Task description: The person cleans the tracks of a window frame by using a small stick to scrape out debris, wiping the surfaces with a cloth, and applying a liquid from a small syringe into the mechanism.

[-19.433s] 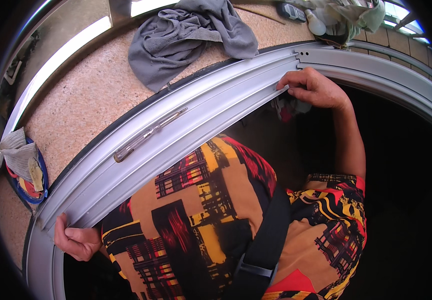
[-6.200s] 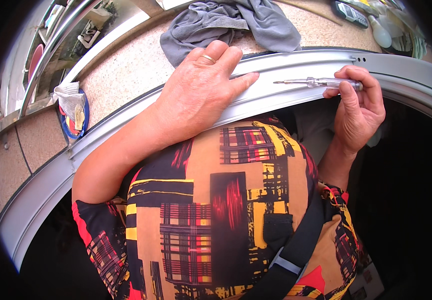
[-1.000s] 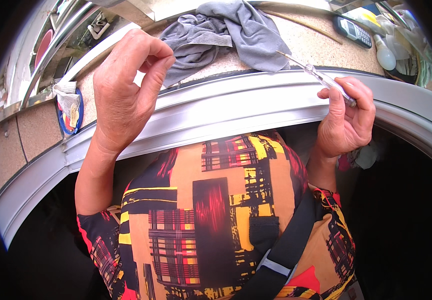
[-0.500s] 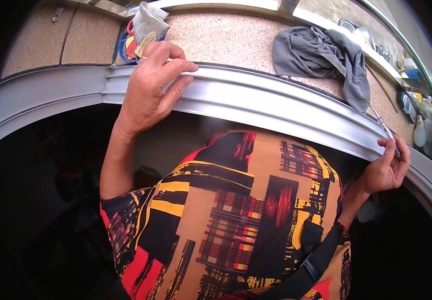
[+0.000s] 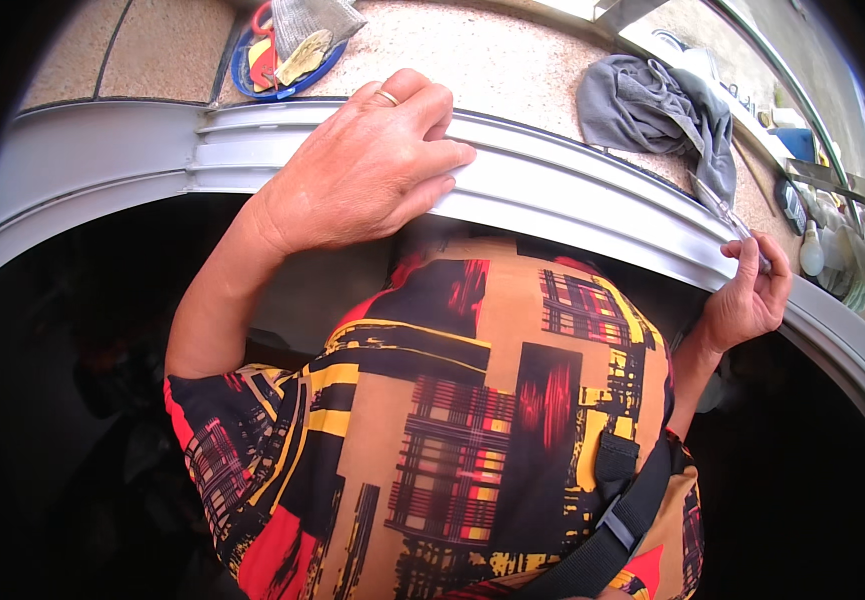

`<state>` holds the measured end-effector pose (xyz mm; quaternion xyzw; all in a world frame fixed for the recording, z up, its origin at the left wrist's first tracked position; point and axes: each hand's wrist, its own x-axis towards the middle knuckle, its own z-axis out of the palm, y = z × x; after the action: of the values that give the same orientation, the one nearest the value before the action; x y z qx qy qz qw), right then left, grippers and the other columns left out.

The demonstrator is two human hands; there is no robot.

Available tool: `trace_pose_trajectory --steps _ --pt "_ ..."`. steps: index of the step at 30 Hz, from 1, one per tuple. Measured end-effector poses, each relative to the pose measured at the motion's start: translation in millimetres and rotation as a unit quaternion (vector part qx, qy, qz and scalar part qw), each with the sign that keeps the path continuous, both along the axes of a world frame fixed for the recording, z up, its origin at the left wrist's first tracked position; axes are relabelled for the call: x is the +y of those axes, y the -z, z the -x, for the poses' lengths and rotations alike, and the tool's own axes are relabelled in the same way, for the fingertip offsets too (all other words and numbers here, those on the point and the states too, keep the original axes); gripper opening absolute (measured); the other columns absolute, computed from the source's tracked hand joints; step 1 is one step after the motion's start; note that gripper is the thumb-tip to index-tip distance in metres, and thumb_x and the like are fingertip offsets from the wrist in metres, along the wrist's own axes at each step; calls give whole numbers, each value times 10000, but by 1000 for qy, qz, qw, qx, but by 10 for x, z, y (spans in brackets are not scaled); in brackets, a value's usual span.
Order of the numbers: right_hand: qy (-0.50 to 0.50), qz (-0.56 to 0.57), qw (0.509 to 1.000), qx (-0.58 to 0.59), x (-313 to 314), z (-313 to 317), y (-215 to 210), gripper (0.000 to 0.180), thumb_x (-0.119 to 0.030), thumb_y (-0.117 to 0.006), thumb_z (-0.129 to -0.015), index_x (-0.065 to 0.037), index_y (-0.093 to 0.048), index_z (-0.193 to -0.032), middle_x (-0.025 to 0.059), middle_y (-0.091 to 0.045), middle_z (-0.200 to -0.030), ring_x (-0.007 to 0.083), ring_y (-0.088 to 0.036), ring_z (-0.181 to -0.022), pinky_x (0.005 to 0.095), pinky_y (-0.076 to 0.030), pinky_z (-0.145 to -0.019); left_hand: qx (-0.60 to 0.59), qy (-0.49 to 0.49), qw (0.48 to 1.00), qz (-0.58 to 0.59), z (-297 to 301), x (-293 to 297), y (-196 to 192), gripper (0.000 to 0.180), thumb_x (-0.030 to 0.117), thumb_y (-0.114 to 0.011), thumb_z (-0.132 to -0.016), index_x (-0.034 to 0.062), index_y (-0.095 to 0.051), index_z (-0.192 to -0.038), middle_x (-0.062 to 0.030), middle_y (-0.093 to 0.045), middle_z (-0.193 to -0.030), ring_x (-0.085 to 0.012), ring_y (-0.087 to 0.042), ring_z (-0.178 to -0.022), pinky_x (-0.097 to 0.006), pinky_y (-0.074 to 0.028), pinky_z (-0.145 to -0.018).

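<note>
My left hand point(image 5: 383, 165), with a ring on one finger, lies over the white metal window track point(image 5: 563, 190). Its index finger and thumb point right along the track, slightly apart, and the other fingers bend loosely toward the sill. Nothing shows in it, though the underside is hidden. At the right end of the track my right hand point(image 5: 748, 300) is closed round a slim screwdriver point(image 5: 733, 215) with a clear handle. The thin shaft points up and left, its tip close to a crumpled grey cloth point(image 5: 643, 105) on the speckled sill.
A round blue tray point(image 5: 298, 90) on the sill holds red-handled scissors point(image 5: 261, 22), a grey mesh cloth point(image 5: 318, 20) and a yellowish flat piece point(image 5: 305, 58). Metal rails point(image 5: 803, 85) run along the far side. Bottles and a pale bulb-shaped object point(image 5: 812, 250) stand at the right.
My left hand has moved right along the track, away from the blue tray. My right hand has shifted slightly left and up, still holding the screwdriver. The whole view has shifted a little.
</note>
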<state>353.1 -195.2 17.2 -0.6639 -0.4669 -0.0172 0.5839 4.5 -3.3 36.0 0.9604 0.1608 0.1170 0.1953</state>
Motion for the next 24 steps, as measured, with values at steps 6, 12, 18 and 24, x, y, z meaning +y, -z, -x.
trace_pose_trajectory --steps 6,12,18,24 --pt "48 -27 998 -15 -40 -49 93 179 98 -655 -896 59 -618 -1067 142 -671 -963 156 -656 -698 260 -556 -691 -108 21 993 49 2 183 -52 270 167 -664 -888 48 -680 -1129 -88 -576 -1011 -242 -547 -983 -356 -452 -876" --pt "58 -56 997 -23 -28 -89 162 177 100 -658 -892 55 -619 -1059 142 -670 -972 150 -659 -699 250 -552 -680 -162 -182 959 147 -174 367 -111 166 164 -716 -902 35 -622 -950 -16 -600 -856 -107 -558 -803 -246 -464 -733" --pt "70 -54 995 -38 -38 -35 148 174 99 -659 -892 56 -619 -1055 139 -666 -982 151 -662 -704 250 -555 -680 -118 45 985 -117 -234 323 -79 188 78 -763 -743 38 -600 -827 -45 -558 -853 -236 -571 -890 -351 -494 -735" --pt "68 -56 995 -41 -33 -39 134 174 99 -659 -892 61 -618 -1057 140 -661 -990 150 -660 -702 251 -558 -674 -50 176 968 -172 -279 247 -69 178 118 -653 -719 54 -620 -882 -80 -559 -1004 -264 -572 -1051 -395 -506 -845"
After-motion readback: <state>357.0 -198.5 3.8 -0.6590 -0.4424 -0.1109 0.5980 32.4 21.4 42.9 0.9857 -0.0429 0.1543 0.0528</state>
